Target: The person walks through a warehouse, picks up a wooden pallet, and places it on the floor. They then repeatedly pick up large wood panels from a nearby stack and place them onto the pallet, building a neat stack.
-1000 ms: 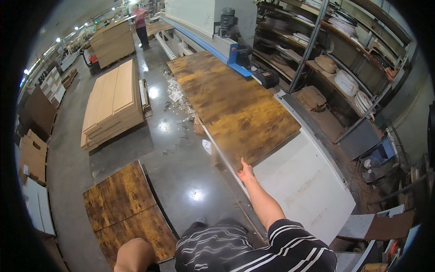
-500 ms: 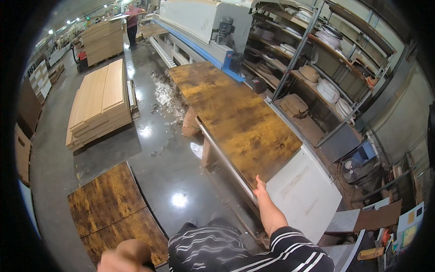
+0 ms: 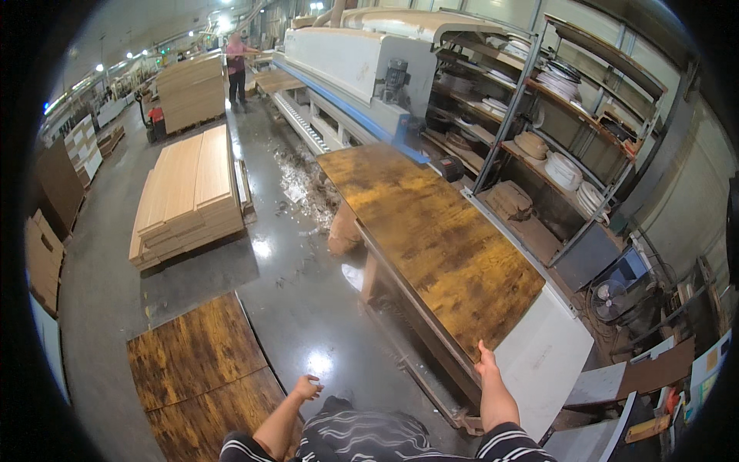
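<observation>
A long brown panel (image 3: 439, 239) with a dark, mottled wood-grain face lies flat on a white-topped work table (image 3: 550, 339). At its near corner my right hand (image 3: 486, 360) grips the edge, thumb uppermost, with the fingers partly hidden. My left hand (image 3: 309, 387) hangs over the floor, fingers loosely bent and apart, holding nothing. Beside it, low on the left, two more wood-grain panels (image 3: 192, 354) lie edge to edge.
A stack of pale boards (image 3: 188, 192) stands on the left, with a taller board stack (image 3: 191, 92) behind. Ahead is a long white machine (image 3: 335, 61) with a blue rail. Shelves with coils (image 3: 564, 171) and a fan (image 3: 608, 299) line the right. A person (image 3: 236, 65) stands far off.
The wood-grain panel has slid toward the table's near end with my right hand at its corner. My left hand has moved right, away from the low panels. The whole view has shifted somewhat.
</observation>
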Motion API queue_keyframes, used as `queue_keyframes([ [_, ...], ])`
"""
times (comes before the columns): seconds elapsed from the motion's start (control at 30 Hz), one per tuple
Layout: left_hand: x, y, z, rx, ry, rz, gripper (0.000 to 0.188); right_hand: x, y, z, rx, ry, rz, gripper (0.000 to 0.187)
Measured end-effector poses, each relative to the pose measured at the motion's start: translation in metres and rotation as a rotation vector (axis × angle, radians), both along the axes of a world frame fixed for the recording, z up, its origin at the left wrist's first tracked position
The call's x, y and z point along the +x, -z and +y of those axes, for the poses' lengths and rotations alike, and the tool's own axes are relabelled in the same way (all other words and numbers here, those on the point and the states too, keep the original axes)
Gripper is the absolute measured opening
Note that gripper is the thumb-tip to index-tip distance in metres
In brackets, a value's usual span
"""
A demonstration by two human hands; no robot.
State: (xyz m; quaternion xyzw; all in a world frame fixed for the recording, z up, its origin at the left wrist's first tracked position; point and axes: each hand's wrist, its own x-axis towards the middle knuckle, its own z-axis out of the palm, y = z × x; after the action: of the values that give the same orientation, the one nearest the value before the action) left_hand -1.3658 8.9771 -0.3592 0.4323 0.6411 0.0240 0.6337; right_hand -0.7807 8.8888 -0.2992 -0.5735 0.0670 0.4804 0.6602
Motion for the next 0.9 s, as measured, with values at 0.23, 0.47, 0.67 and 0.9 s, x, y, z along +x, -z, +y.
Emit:
queue_keyframes([
  [0.23,0.064,0.017,-0.019,0.021,-0.081,-0.112,0.034,-0.026,0.023,-0.071,0.036,-0.004,-0.008,0.052],
  [0.47,0.14,0.002,-0.036,0.065,-0.008,-0.18,0.038,-0.103,0.034,-0.18,-0.09,0.069,-0.025,0.052],
  [0.67,0.192,-0.021,-0.048,0.078,-0.036,-0.165,0.055,-0.115,0.029,-0.324,-0.302,0.026,0.138,0.049],
  [0.9,0.221,-0.017,-0.041,0.053,-0.314,-0.23,0.086,-0.05,0.047,-0.517,-0.718,-0.449,-0.007,0.039],
])
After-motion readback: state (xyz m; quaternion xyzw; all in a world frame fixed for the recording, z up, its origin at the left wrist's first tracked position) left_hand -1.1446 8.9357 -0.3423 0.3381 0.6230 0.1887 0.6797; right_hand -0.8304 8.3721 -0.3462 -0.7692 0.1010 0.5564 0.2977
